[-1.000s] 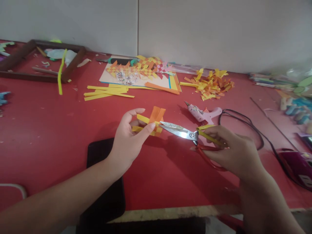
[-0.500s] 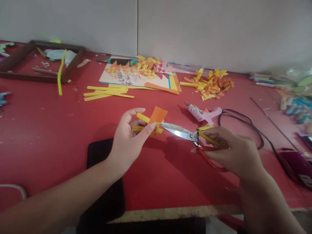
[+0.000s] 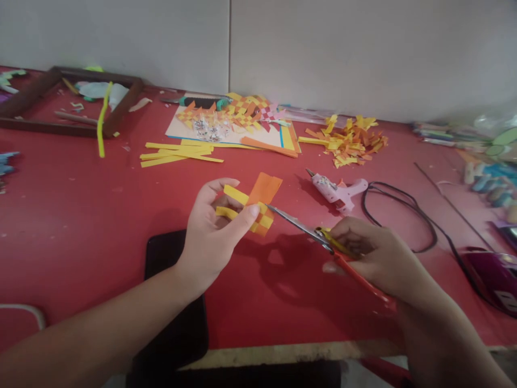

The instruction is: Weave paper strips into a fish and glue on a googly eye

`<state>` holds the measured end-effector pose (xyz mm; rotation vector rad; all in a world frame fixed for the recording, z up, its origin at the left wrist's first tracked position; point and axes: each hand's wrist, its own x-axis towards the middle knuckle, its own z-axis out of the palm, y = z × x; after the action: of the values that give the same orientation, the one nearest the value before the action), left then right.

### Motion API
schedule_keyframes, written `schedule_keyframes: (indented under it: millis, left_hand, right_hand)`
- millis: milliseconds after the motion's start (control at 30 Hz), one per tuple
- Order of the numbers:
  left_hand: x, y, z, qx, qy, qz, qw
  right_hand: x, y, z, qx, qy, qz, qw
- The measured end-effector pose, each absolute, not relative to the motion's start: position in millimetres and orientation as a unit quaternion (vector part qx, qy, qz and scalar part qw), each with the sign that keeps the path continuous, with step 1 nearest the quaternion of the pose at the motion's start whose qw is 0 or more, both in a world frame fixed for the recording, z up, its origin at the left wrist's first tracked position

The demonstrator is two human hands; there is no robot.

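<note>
My left hand (image 3: 218,231) pinches a small woven piece of orange and yellow paper strips (image 3: 264,189) between thumb and fingers. Loose yellow ends stick out to its left and a wide orange end points up. In my right hand (image 3: 375,253) is a pair of scissors (image 3: 301,225) with red and yellow handles. Their blades look closed or nearly so, and the tips are at the right edge of the woven paper, close by my left thumb. Whether the tips touch the paper I cannot tell.
A pink glue gun (image 3: 337,191) with a black cord lies beyond my right hand. Behind are yellow strips (image 3: 177,153), paper scraps (image 3: 351,140) and woven pieces on a sheet (image 3: 177,126). A brown frame (image 3: 52,129) is at back left; a black phone-like slab (image 3: 173,323) lies under my left arm.
My right hand has turned the scissors, so the blades now show edge-on and slope more steeply. The woven paper has tilted slightly in my left hand, showing more of its checks.
</note>
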<state>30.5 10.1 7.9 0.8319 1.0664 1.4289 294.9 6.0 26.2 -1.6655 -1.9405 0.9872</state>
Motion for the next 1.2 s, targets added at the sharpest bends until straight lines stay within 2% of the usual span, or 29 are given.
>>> schedule_keyframes:
  millis: [133, 300, 600, 1200]
  left_hand:
    - [29, 9, 10, 0.327, 0.451, 0.595, 0.580]
    - [28, 9, 11, 0.315, 0.456, 0.577, 0.600]
    - [28, 10, 11, 0.323, 0.470, 0.547, 0.613]
    - [30, 10, 12, 0.306, 0.462, 0.542, 0.632]
  right_hand:
    - [289, 7, 34, -0.558, -0.660, 0.477, 0.157]
    - [288, 10, 35, -0.524, -0.631, 0.554, 0.144]
    - [299, 10, 36, -0.552, -0.627, 0.536, 0.121]
    - [305, 11, 34, -0.543, -0.646, 0.519, 0.134]
